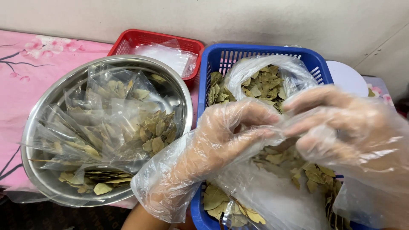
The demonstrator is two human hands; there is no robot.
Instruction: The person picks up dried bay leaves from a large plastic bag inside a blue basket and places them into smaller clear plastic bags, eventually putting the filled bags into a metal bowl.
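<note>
Dried olive-green bay leaves [264, 85], flat and brittle-looking, fill a thin clear plastic bag [277, 70] whose open mouth gapes upward inside the blue slotted plastic basket [213, 64]. More loose leaves lie around it in that basket. Over the basket, the left hand [221, 136] and right hand [341, 127], both in loose transparent disposable gloves, meet fingertip to fingertip, pinching crinkled clear film between them. Left of the basket sits a round steel bowl [42, 127] of filled packets; behind it, a small red basket [140, 38] with empty bags.
</note>
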